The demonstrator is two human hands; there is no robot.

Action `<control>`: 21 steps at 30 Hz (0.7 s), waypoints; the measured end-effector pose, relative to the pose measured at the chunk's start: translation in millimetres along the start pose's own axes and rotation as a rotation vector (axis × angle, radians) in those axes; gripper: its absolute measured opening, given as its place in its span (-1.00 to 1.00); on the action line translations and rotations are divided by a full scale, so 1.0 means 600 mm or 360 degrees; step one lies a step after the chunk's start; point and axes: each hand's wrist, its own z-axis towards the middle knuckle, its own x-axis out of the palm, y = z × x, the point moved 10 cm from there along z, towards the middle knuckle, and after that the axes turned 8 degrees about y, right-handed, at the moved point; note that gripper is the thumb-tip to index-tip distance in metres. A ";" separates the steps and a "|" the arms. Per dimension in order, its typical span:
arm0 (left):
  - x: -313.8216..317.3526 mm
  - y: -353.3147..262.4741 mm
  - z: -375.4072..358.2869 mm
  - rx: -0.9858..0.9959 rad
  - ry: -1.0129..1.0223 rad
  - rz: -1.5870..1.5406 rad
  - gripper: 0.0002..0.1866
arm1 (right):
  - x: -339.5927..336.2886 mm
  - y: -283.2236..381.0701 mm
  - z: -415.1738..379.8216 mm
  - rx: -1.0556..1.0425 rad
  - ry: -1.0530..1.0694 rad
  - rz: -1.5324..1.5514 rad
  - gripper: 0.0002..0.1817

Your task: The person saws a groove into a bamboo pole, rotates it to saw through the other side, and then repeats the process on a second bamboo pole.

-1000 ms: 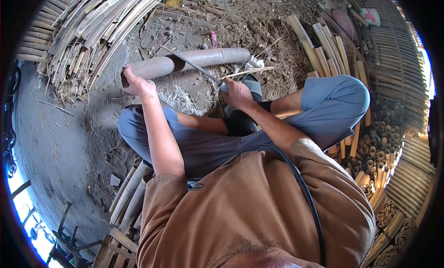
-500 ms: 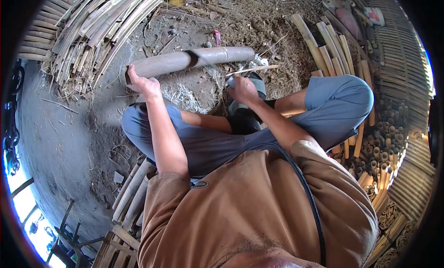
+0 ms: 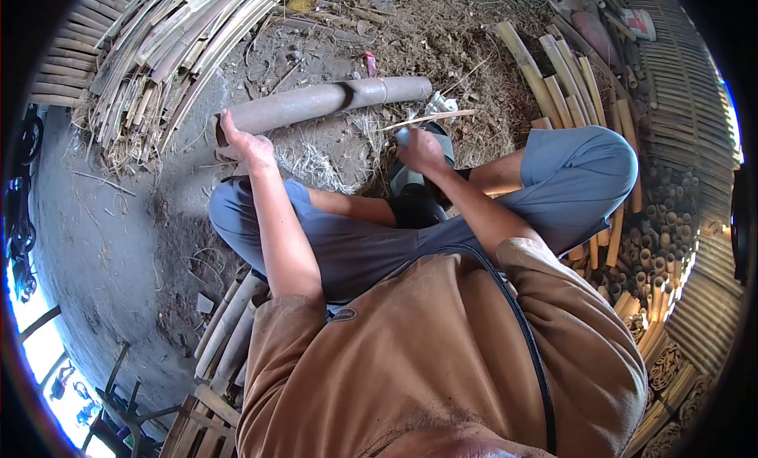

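Note:
A thick grey-brown bamboo pole (image 3: pixel 296 108) lies crosswise in front of my crossed legs, its hollow end at the left. My left hand (image 3: pixel 251 148) grips that end, thumb raised along it and the other fingers mostly hidden. My right hand (image 3: pixel 424 152) is closed in front of my foot, on the near side of the pole. A small blue-grey piece (image 3: pixel 403 136) of a blurred tool shows at its fingers; I cannot tell the tool's kind. A dark curved band crosses the pole's middle. Just beyond the right hand lies a thin bamboo strip (image 3: pixel 430 119).
Split bamboo slats (image 3: pixel 181 43) are heaped at the far left. Upright bamboo pieces (image 3: pixel 537 75) stand at the right, near a stack of cut tubes (image 3: pixel 659 245). Pale shavings (image 3: pixel 312 164) lie below the pole. More poles (image 3: pixel 229 328) lie beside my left hip.
My right hand has shifted slightly right, with the blue-grey piece. The dark band on the pole has moved right and narrowed. My left hand stays at the pole's end.

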 end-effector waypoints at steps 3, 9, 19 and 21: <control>0.031 -0.027 -0.033 0.0019 -0.0058 0.0072 -0.38 | -0.031 -0.067 0.013 0.0236 -0.0058 -0.0044 -0.52; 0.044 -0.029 -0.028 0.0075 -0.0027 -0.0028 -0.35 | -0.022 0.059 -0.019 -0.0265 0.0042 0.0096 -0.55; 0.051 -0.024 -0.026 0.0056 0.0009 -0.0068 -0.35 | -0.046 -0.085 0.022 0.0162 0.0005 -0.0119 -0.63; 0.053 0.000 -0.009 0.0035 0.0131 -0.0120 -0.46 | -0.024 -0.066 0.018 0.0209 0.0126 0.0078 -0.57</control>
